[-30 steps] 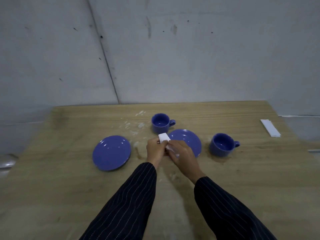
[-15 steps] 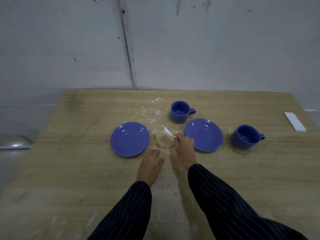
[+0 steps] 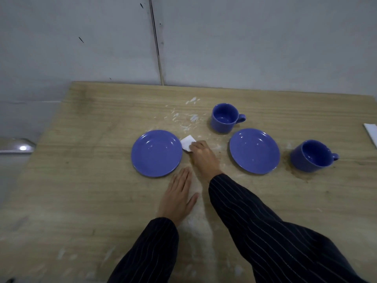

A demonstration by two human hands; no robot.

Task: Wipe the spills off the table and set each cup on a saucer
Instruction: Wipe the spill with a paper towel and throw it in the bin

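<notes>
Two blue saucers lie on the wooden table: the left saucer and the right saucer. One blue cup stands behind the right saucer, a second blue cup to its right on a brownish wet stain. My right hand presses a folded white tissue onto the table between the saucers, right beside the left saucer's rim. My left hand rests flat on the table, fingers apart, holding nothing. White smears mark the wood behind the tissue.
A white folded napkin lies at the table's right edge. A grey wall with a vertical seam rises directly behind the table. Pale dried smudges run along the near part of the table under my arms.
My right hand has slid the tissue left over the ring stain between the saucers, up to the left saucer's rim. My left hand let go of the tissue earlier and now lies flat.
</notes>
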